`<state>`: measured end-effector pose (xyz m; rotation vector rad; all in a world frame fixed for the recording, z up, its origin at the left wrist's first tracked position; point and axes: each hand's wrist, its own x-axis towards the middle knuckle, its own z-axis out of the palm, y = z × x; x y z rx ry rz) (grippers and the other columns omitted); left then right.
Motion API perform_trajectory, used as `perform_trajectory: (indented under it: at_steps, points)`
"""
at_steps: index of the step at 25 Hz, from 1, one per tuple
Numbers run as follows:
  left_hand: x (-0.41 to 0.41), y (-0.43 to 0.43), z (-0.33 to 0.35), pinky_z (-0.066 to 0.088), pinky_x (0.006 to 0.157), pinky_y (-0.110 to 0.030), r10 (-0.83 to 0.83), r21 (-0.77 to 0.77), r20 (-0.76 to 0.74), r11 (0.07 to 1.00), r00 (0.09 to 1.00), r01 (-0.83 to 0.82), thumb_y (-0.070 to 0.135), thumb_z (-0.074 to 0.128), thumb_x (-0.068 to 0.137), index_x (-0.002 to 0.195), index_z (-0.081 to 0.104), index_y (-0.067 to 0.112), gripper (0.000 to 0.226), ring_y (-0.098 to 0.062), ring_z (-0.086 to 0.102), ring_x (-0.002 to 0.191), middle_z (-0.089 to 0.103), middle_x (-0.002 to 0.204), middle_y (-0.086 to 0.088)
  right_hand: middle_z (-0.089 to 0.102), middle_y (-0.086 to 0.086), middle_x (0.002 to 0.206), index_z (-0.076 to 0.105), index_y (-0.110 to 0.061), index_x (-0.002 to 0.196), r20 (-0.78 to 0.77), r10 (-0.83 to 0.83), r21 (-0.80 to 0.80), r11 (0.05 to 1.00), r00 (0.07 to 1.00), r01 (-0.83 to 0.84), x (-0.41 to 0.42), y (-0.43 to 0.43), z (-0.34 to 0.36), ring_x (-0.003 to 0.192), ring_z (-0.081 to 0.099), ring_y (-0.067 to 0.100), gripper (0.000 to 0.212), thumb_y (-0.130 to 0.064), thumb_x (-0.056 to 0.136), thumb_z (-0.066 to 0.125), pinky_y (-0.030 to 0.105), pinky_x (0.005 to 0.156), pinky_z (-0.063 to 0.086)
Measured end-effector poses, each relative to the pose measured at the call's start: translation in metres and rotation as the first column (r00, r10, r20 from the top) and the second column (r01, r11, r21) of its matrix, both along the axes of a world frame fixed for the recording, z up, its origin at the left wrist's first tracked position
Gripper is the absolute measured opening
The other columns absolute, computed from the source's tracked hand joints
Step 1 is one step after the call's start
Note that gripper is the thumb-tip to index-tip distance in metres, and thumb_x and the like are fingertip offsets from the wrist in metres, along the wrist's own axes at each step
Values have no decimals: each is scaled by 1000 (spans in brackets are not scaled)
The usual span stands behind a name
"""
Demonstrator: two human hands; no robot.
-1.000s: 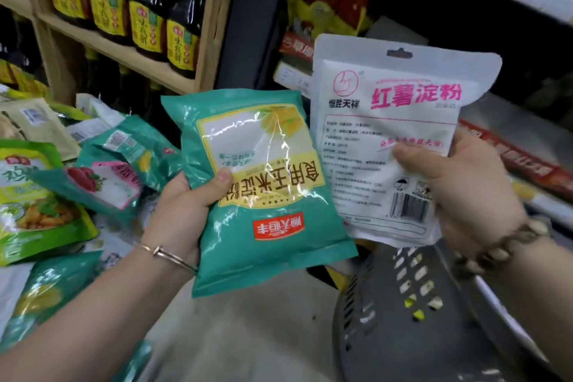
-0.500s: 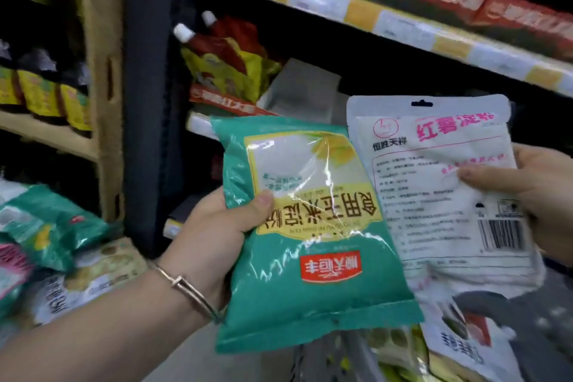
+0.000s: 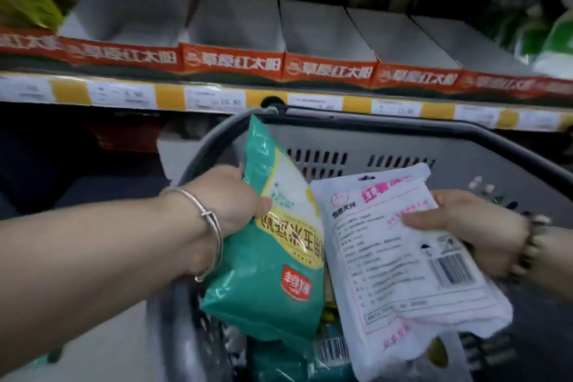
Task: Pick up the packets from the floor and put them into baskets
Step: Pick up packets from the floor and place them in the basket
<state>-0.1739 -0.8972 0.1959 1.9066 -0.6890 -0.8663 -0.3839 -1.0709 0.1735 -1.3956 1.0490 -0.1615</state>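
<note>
My left hand [image 3: 229, 198] grips a teal packet [image 3: 269, 282] with a yellow label, tilted over the grey plastic basket [image 3: 403, 146]. Beside it, my right hand [image 3: 471, 226] holds a white packet [image 3: 400, 273] with pink lettering and a barcode, also above the basket's opening. Both packets hang inside the rim line, side by side and nearly touching. Other packets lie in the basket bottom, mostly hidden beneath the two held ones.
A store shelf [image 3: 279, 99] with yellow and white price tags runs across just behind the basket. Red-fronted cardboard trays [image 3: 232, 62] sit on it. The basket's dark handle [image 3: 210, 146] arcs up at the left. Pale floor shows at lower left.
The view has swung right and down, away from the packets on the floor. Both hands have carried their packets down over the basket, which now fills the lower frame.
</note>
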Motion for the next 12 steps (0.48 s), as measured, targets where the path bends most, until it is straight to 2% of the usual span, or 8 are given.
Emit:
perform_trajectory:
  at_steps: [2,3,6,8,10,12]
  points:
    - [-10,-9,-14,48,90,-36,-83,198,62,978,995,69,9,64,86,111,61,-4,29,-33,62,100,66,108,-17,69,24,100,64,2,106,-36,9,62,998,999,-7,-5,2,-20,89,66,41,33,-2,73,60,51,83,51]
    - [-15,-13,-20,47,92,-34,-112,268,76,959,991,88,12,65,86,114,59,-4,33,-32,60,105,64,114,-17,69,23,101,63,2,107,-53,12,82,997,999,-8,-8,3,-30,91,66,41,30,0,77,58,51,86,50]
    - [-19,-17,-26,46,89,-26,-263,452,162,877,951,165,21,61,89,120,57,0,38,-28,58,111,62,119,-15,69,15,106,65,-3,108,-90,33,27,999,995,-30,-10,9,-49,98,65,33,27,6,84,55,50,95,46]
    - [-16,-16,-28,49,89,-30,-312,489,159,849,937,200,15,66,84,120,57,7,38,-23,62,102,65,112,-10,69,12,109,65,-4,109,-128,64,-30,997,990,-68,-11,11,-55,100,65,29,28,6,85,56,46,96,46]
    - [-15,-11,-26,53,81,-28,-314,485,133,848,940,214,6,72,77,114,53,21,45,-15,64,89,66,101,-1,68,12,109,64,-3,111,-183,126,-54,989,975,-138,-17,11,-59,98,65,25,30,7,84,58,39,92,49]
    - [-13,-6,-25,51,80,-25,-411,545,143,792,900,275,6,72,75,111,45,25,48,-14,62,91,64,105,-1,70,6,104,61,-6,113,-272,197,-109,966,942,-234,-24,8,-59,87,67,14,34,6,81,63,26,74,54]
